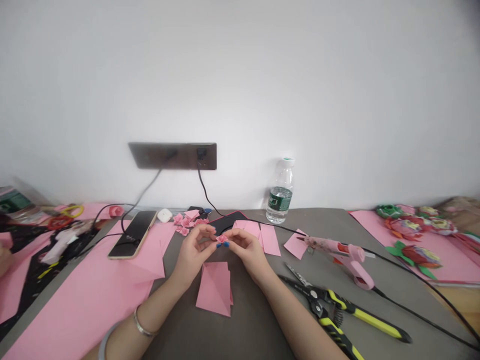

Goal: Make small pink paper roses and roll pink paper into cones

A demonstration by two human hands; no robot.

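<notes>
Both hands meet at the middle of the grey table. My left hand (195, 248) pinches the left side of a small pink paper flower (222, 239) between thumb and fingers. On its right side, my right hand (245, 246) pinches the same flower. Blue nail polish shows on the thumbs, whose tips are close together just below it. Under the hands, nearer to me, lies a stack of pink paper squares (214, 289). Several small folded pink flowers (183, 222) sit behind my left hand.
A pink glue gun (347, 256), yellow-black pliers (322, 300) and a water bottle (280, 192) are on the right. Pink sheets (90, 295) and a phone (134, 235) lie left. Paper flowers (420, 255) rest far right. Part of another person's hand (4, 254) shows far left.
</notes>
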